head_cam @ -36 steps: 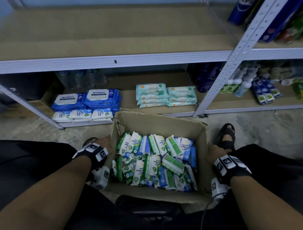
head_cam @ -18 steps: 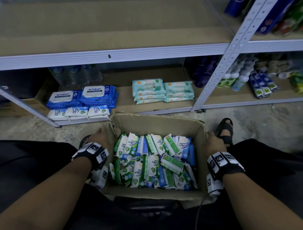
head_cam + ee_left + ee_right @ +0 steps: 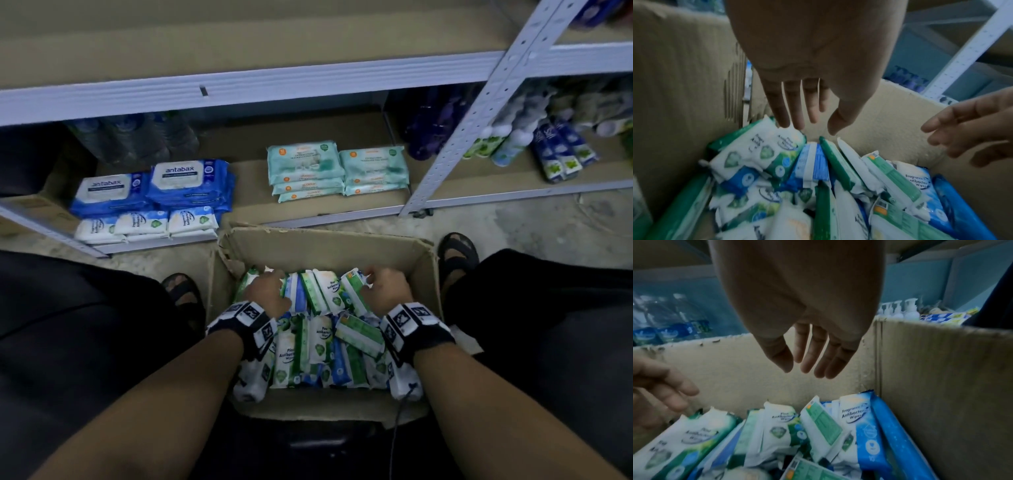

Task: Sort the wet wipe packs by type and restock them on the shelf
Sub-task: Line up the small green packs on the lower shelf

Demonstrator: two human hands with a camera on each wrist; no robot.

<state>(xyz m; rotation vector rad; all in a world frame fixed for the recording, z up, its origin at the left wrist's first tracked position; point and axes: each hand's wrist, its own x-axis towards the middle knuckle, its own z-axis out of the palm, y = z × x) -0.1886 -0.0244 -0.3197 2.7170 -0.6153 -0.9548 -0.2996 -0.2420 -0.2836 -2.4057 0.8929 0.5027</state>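
The wet wipe packs you have to sort are nearly all in the cardboard box on the floor between your feet: a jumble of green-and-white packs mixed with blue-and-white packs (the blue ones read "Fragrance Free Antibacterial Wipes"), some on edge, some flat, no grouping by type that you could call a sort.

Your left hand hangs over the far left of the heap, fingers straight and spread, the tips just at the top edge of a green-and-white pack but curled round nothing. Your right hand hovers over the far right of the heap with relaxed, slightly bent fingers, clear of the packs below in the wrist view. Neither hand holds a pack.

On the lower shelf beyond the box, some stock already lies in order: two piles of blue antabax packs with a row of small white packs in front of them, and to the right two piles of pale teal packs. A bare stretch of shelf lies between the blue and teal groups.

So I judge you at the very start of this box: the full load is left to split into green and blue and carry to the shelf, and the first pick has not been made.
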